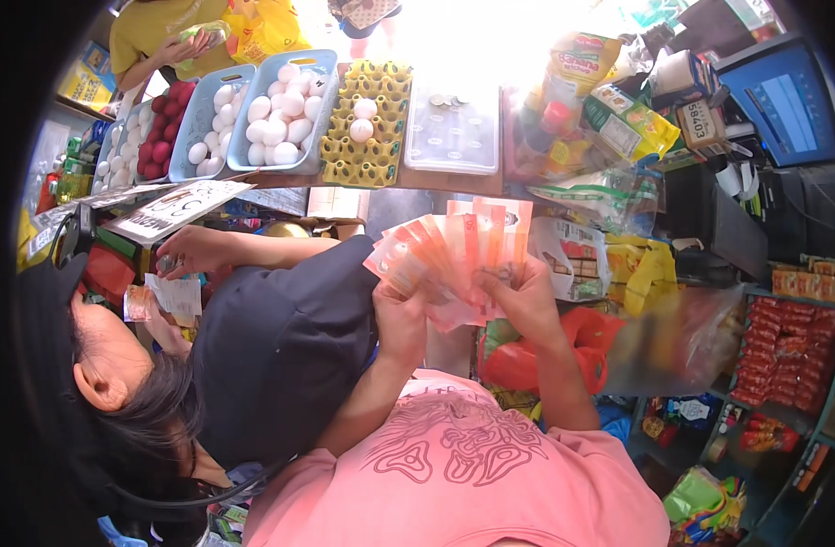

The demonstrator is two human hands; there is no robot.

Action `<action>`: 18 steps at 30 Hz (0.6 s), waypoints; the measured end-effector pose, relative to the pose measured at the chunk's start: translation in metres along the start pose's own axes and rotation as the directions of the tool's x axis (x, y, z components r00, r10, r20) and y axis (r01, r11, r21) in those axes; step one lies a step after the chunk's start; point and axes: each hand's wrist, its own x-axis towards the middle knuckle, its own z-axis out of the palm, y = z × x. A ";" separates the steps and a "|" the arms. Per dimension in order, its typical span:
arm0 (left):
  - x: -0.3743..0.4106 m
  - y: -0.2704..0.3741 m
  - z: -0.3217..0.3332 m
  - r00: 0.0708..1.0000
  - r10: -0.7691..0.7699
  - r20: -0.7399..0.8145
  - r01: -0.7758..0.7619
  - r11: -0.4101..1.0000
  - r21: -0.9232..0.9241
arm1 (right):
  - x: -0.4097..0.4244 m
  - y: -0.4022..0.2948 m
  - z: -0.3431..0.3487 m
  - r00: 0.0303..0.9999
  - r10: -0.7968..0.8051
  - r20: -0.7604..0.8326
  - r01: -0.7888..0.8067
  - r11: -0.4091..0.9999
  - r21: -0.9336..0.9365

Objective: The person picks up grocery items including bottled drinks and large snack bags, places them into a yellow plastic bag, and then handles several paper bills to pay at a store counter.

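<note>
Fanned out in front of my chest is a spread of orange-red banknotes (452,249). My left hand (400,318) grips the lower left side of the fan. On the other side, my right hand (523,294) pinches the notes between thumb and fingers. Just below my right hand lies a red plastic bag (585,349). A white plastic bag (568,260) with packs inside stands beyond it to the right. Beyond the notes, a clear-lidded plastic container (453,137) with a few coins on top rests on the counter.
At my left, a co-worker in a dark shirt (287,335) holds papers (175,297). Blue baskets of eggs (236,164) and a yellow egg tray (342,161) line the counter. A person in yellow (140,41) stands across it. A monitor (766,102) and shelves of packets (787,355) are at right.
</note>
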 end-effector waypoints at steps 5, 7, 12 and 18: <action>0.011 -0.001 0.015 0.994 0.060 -0.088 -0.061 0.998 -0.009 | 0.011 0.003 -0.010 0.993 -0.055 -0.105 0.049 0.997 -0.060; 0.018 -0.007 0.014 0.992 0.103 -0.071 -0.103 0.995 -0.002 | 0.016 0.005 -0.011 0.986 -0.097 -0.134 0.087 0.993 -0.081; 0.021 0.005 0.020 1.000 0.022 -0.016 -0.023 0.996 -0.081 | 0.026 0.003 -0.016 0.990 -0.097 -0.103 0.078 0.982 -0.171; 0.036 -0.008 0.008 0.999 -0.013 -0.041 0.008 0.992 -0.127 | 0.039 0.010 -0.021 0.991 -0.085 -0.101 0.071 0.989 -0.133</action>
